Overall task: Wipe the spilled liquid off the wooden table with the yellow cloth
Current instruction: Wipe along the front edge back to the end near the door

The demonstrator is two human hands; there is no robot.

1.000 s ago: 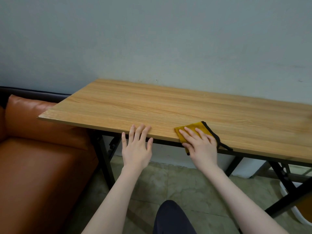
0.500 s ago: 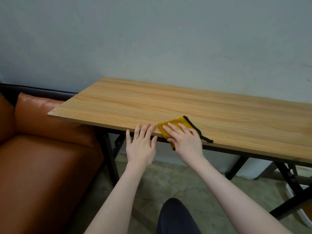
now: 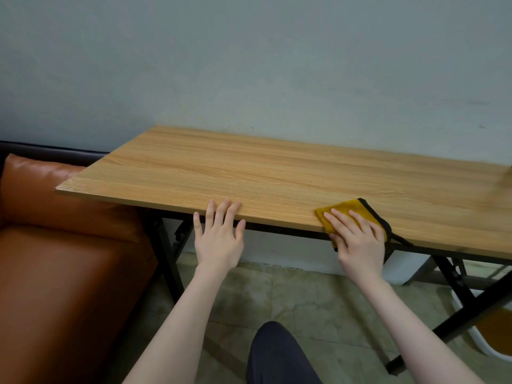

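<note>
A folded yellow cloth (image 3: 351, 210) with a black trim lies on the front edge of the wooden table (image 3: 249, 173). My right hand (image 3: 357, 239) presses flat on the cloth with straight fingers, the palm hanging over the table's edge. To its left, my left hand (image 3: 219, 236) rests its straight fingertips on the same front edge and holds nothing. No liquid shows on the wood.
An orange leather sofa (image 3: 61, 259) stands against the table's left end. Black metal legs (image 3: 457, 278) run under the table. A white and orange container (image 3: 493, 333) sits on the tiled floor at the lower right. A grey wall backs the table.
My right hand has slid the cloth to the right along the front edge, away from my left hand. Before that it had slid left. My left hand has stayed on the edge.
</note>
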